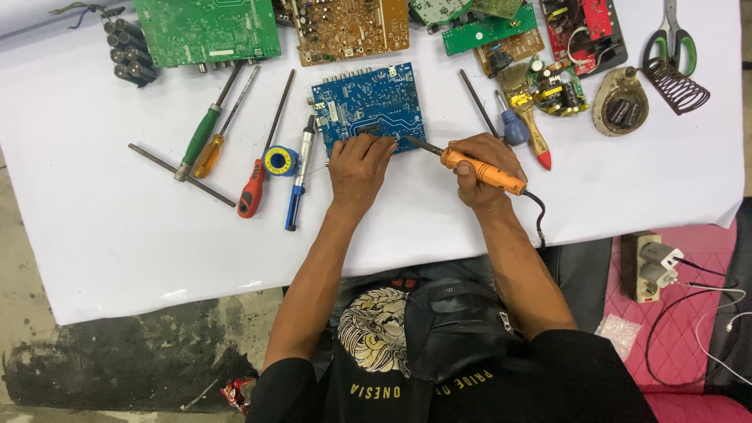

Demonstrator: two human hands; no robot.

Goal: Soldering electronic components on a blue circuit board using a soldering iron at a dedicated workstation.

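Observation:
A blue circuit board (368,102) lies on the white sheet (117,219) in front of me. My left hand (358,168) rests on the board's near edge, fingers curled at its lower part; whether it pinches solder wire I cannot tell. My right hand (482,168) grips an orange-handled soldering iron (478,168), its dark tip pointing left at the board's lower right corner. The iron's black cord (539,211) trails off the sheet's near edge.
Left of the board lie a solder reel (280,160), a blue desoldering pump (299,176), and red (252,188), green (202,133) and yellow (210,153) screwdrivers. Green (207,31) and brown (348,30) boards line the far edge. Scissors (670,35), a coil iron stand (677,86) and a brush (529,117) sit right; a power strip (650,266) lies on the floor at the right.

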